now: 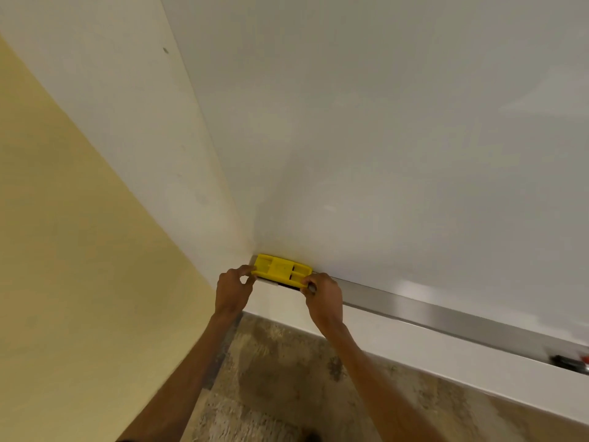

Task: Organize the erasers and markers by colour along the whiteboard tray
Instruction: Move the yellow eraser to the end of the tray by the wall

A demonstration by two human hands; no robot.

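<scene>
A yellow eraser (281,270) lies at the far left end of the metal whiteboard tray (446,317), right by the board's corner. My left hand (232,291) pinches its left end with thumb and fingers. My right hand (323,298) grips its right end, and something small and dark shows under the fingers; I cannot tell what it is. Far along the tray at the right edge lie a black marker (569,363) and a bit of something red (585,358), both blurred.
The whiteboard (398,138) fills the upper right. A pale wall strip and a yellow wall (63,250) stand to the left, meeting the board at the corner. Below is mottled brown carpet (287,378) and a white baseboard ledge under the tray.
</scene>
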